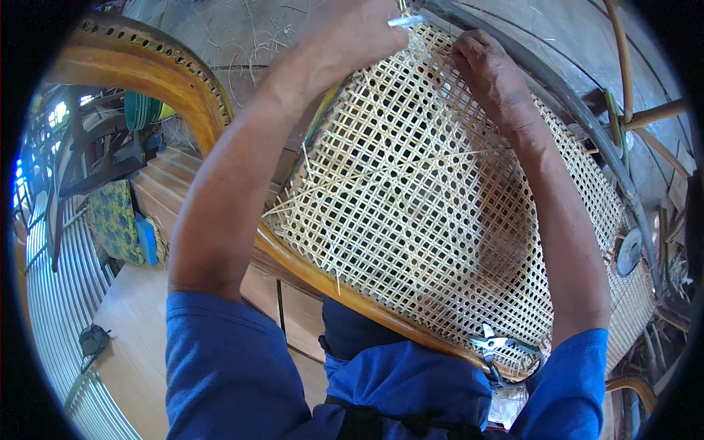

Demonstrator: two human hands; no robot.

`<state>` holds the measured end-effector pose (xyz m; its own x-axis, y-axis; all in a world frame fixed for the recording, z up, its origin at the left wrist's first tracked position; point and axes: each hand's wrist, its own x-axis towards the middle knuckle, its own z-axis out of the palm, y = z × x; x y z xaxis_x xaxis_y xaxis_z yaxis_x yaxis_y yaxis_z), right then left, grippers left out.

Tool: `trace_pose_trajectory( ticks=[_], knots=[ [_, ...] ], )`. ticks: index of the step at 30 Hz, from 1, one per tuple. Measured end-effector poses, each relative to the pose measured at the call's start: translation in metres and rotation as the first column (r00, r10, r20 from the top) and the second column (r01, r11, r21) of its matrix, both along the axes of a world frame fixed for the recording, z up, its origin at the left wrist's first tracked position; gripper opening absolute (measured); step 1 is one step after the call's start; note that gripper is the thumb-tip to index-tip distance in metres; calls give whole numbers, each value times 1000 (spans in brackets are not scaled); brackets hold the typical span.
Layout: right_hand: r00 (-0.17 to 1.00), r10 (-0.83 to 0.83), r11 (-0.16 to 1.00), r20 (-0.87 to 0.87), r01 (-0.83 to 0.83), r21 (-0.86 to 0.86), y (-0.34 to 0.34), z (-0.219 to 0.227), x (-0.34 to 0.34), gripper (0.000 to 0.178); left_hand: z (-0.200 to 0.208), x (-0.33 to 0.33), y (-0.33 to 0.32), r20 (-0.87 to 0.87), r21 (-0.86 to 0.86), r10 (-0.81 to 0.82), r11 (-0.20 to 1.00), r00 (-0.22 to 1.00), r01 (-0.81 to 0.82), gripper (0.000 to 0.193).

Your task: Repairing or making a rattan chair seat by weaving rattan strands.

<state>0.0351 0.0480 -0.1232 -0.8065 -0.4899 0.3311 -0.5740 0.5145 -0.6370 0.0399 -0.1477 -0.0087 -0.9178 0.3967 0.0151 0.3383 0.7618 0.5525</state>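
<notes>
A woven cane panel point(411, 176) with an open lattice of pale strips stretches across a curved wooden frame point(323, 268). My left hand point(363, 37) is at the panel's far corner, closed round a slim bluish-white piece point(407, 21) whose kind I cannot make out. Further right, my right hand point(484, 59) bends over the weave near its far edge. Its fingers are curled together; whatever they pinch is hidden. One loose cane strip point(389, 170) runs slantwise across the lattice. Pruning shears point(502, 345) with dark handles lie on the panel's near edge.
A curved wooden frame piece with a row of holes point(147, 55) stands at far left. A yellow-and-dark block point(117, 220) sits beside wooden boards point(139, 330). A dark pole point(587, 110) and cane rods point(623, 66) run along the right. Cane scraps litter the floor beyond.
</notes>
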Motion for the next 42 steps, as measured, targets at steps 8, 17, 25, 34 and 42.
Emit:
trace_pose_trajectory(
  ticks=[8, 17, 25, 34, 42],
  knots=[
    [945, 163, 986, 283, -145, -84, 13, -2, -25, 7, 28, 3, 27, 217, -596, 174, 803, 960, -10, 25],
    [923, 103, 990, 371, -133, 54, 2, 8, -27, 14, 43, -4, -9, -150, -238, -483, 865, 863, 443, 32],
    [975, 105, 981, 196, -135, 142, -1, 3, -31, 14, 27, -9, -37, 244, -558, -297, 736, 923, 384, 34],
    [959, 194, 979, 207, -204, 30, 1, 10, -25, 15, 50, -8, -44, 403, -553, -10, 794, 915, 253, 29],
    [959, 228, 972, 169, -234, 18, 4, 5, -28, 17, 55, -5, -36, 381, -602, -36, 749, 924, 277, 29]
  ],
)
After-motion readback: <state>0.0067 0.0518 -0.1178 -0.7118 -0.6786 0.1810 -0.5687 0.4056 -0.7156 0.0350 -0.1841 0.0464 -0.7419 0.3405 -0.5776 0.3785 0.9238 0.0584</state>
